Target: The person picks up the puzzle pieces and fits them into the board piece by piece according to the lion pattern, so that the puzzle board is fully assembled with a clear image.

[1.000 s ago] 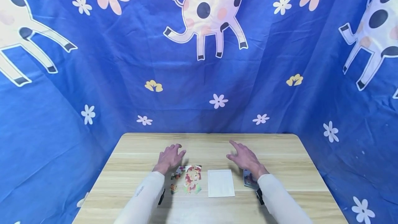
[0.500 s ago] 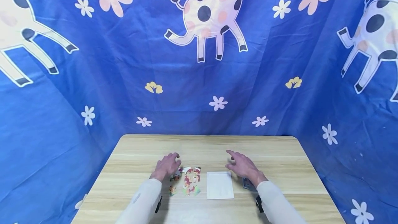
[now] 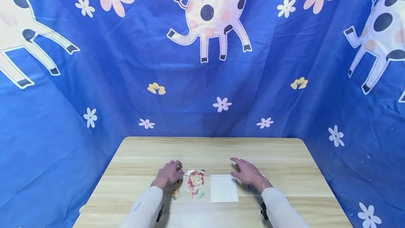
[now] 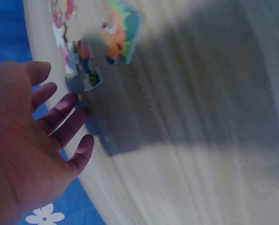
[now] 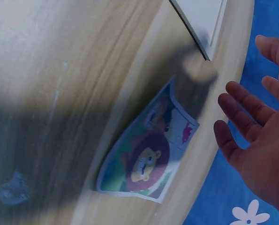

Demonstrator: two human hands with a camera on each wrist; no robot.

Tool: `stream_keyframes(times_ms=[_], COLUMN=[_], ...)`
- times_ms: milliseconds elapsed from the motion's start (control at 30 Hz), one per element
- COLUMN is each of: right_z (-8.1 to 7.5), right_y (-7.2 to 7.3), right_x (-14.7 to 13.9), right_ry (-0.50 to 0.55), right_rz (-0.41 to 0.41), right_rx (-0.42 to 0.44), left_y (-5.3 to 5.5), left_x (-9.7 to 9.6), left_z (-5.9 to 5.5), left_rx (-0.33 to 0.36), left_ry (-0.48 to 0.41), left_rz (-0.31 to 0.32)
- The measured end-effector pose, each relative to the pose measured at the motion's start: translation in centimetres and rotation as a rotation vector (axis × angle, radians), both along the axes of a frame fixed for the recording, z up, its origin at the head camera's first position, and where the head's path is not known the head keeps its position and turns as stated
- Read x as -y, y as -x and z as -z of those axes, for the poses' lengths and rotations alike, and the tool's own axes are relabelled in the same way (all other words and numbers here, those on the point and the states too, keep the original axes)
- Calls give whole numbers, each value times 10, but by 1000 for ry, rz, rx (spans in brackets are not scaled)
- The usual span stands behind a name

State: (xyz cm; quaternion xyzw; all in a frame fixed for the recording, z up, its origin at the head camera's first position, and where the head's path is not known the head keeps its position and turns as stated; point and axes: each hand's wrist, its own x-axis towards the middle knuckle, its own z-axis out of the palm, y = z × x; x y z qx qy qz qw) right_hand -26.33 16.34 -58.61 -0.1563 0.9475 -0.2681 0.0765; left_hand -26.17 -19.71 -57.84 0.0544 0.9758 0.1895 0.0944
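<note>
Left hand [image 3: 168,173]: grip apart, between puzzle pieces [image 4: 127,35] and tabletop [image 3: 205,150] left edge. Right hand [image 3: 248,173]: grip apart, near picture card [image 5: 146,154], toward right edge.

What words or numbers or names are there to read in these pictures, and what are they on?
None that I can read.
Left sleeve: a small grey mark, too small to tell whether it is writing.
Lion picture: just drawings that I can make out; any tiny print is too blurred.
Puzzle pieces: coloured pictures, no letters I can make out.
White square board: no writing shows.
Blue curtain: animals and flowers, no words.
</note>
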Motion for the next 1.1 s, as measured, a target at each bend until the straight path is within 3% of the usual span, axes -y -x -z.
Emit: stream_keyframes(times_ms=[533, 833, 1100], right_z=[12, 14, 17], right_y=[-7, -13, -20], right_x=[-5, -9, -12], right_ry=[-53, -70, -123], right_rz=[-57, -75, -133], right_rx=[-31, -28, -80], left_y=[-3, -3, -5], left_x=[2, 1, 0], left_z=[18, 18, 22], left_rx=[-48, -64, -75], left_ry=[18, 27, -1], left_rz=[10, 7, -11])
